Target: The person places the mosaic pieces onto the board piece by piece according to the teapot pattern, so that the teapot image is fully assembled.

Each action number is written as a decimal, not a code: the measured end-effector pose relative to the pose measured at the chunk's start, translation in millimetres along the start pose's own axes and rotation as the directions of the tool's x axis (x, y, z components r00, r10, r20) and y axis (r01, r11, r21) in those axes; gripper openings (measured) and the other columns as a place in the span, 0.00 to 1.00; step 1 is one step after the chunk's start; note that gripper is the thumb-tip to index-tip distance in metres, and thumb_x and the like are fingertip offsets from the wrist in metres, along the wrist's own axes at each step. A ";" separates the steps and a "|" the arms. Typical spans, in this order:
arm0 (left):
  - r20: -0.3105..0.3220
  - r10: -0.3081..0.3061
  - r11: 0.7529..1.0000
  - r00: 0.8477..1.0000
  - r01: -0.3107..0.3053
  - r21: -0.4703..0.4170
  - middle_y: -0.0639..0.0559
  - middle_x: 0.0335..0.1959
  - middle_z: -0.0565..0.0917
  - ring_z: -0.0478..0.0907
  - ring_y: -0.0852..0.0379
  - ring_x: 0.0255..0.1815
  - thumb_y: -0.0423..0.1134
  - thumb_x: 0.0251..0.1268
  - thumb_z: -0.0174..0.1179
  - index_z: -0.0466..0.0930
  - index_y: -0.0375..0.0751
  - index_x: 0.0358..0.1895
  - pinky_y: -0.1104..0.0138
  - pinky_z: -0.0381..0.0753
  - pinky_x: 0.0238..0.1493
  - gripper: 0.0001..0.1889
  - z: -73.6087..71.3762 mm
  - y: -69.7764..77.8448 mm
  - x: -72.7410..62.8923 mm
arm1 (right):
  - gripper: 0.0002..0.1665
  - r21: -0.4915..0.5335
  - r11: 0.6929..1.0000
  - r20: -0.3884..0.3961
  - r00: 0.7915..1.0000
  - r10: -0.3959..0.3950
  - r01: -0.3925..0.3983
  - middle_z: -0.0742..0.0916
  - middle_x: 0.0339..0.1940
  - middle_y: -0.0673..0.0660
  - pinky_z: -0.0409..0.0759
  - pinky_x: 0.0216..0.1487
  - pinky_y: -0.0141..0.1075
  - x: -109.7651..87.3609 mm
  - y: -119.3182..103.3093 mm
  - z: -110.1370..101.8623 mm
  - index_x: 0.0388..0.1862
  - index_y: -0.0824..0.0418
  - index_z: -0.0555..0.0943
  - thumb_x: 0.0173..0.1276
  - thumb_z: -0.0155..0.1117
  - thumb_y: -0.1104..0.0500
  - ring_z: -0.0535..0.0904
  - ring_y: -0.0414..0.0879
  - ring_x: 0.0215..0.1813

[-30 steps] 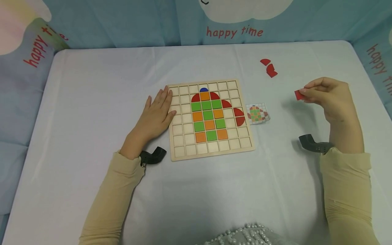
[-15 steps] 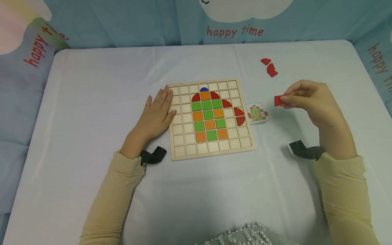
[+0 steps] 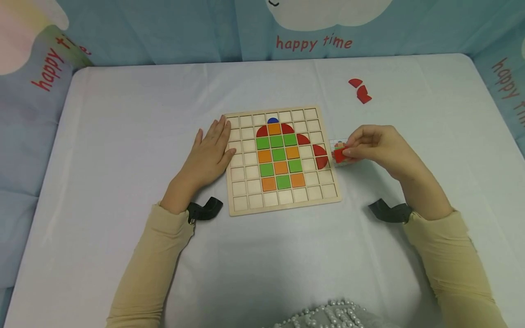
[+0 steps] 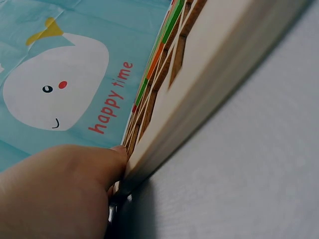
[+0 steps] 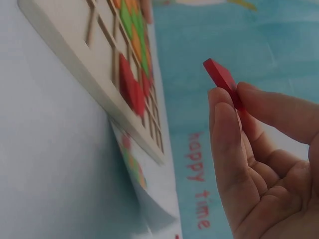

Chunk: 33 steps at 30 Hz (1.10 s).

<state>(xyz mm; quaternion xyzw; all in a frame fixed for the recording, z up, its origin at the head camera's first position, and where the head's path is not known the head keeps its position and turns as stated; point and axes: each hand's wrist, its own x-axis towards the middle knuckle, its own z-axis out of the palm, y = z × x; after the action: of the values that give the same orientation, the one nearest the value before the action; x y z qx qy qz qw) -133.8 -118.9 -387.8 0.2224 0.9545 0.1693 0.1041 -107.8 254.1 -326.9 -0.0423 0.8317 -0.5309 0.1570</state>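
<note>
My left hand [image 3: 209, 155] rests with straight fingers on the left edge of the wooden grid board [image 3: 287, 206]. In the left wrist view, the thumb [image 4: 112, 162] touches the board's side. My right hand [image 3: 379, 148] pinches a small red tile [image 3: 339, 155] between thumb and fingers, apart from the board's right edge. That tile is held above the printed pattern card [image 3: 338, 143], hiding part of it. Green tiles [image 3: 277, 154], orange tiles [image 3: 280, 167], red quarter-round tiles [image 3: 321, 162] and a blue half-round tile [image 3: 273, 120] sit in the board's cells.
Several loose red tiles [image 3: 362, 92] lie on the white tablecloth [image 3: 135, 105] beyond the right hand. A black wrist camera mount [image 3: 205, 208] sits by each cuff. Blue printed fabric [image 3: 184, 32] stands along the table's back and sides.
My right hand has moved left and toward me with the red tile, from the right side of the table to over the card. The left hand and board have stayed put.
</note>
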 end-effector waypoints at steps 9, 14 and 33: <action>-0.015 0.004 1.000 1.000 -0.004 -0.006 0.44 0.76 0.36 0.33 0.48 0.76 0.49 0.76 0.37 0.36 0.35 0.75 0.50 0.29 0.70 0.34 0.2 0.1 -0.5 | 0.09 0.011 0.999 0.114 0.993 0.033 -0.035 0.84 0.28 0.58 0.82 0.39 0.36 3.0 2.2 21.9 0.36 0.72 0.77 0.62 0.65 0.67 0.84 0.52 0.33; -0.015 0.006 1.000 1.000 -0.006 -0.004 0.44 0.76 0.36 0.32 0.49 0.76 0.49 0.76 0.37 0.36 0.35 0.75 0.50 0.28 0.70 0.34 0.8 -0.9 0.1 | 0.09 -0.028 0.999 0.157 0.987 0.046 -0.042 0.83 0.28 0.57 0.81 0.37 0.34 4.6 4.0 31.2 0.35 0.72 0.78 0.61 0.66 0.66 0.82 0.50 0.31; -0.010 0.012 1.000 1.000 -0.012 0.000 0.43 0.76 0.35 0.32 0.48 0.76 0.48 0.77 0.35 0.35 0.35 0.75 0.49 0.29 0.70 0.34 1.8 -2.0 0.8 | 0.06 -0.197 0.980 0.205 0.978 0.030 0.011 0.86 0.31 0.55 0.77 0.36 0.30 7.1 9.4 44.9 0.34 0.65 0.83 0.59 0.69 0.64 0.80 0.44 0.32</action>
<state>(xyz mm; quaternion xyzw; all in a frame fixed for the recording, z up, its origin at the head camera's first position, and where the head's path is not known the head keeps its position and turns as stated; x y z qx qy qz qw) -134.8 -119.7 -390.3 0.2274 0.9536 0.1709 0.0985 -99.9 217.4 -354.2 -0.1088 0.8596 -0.4376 0.2403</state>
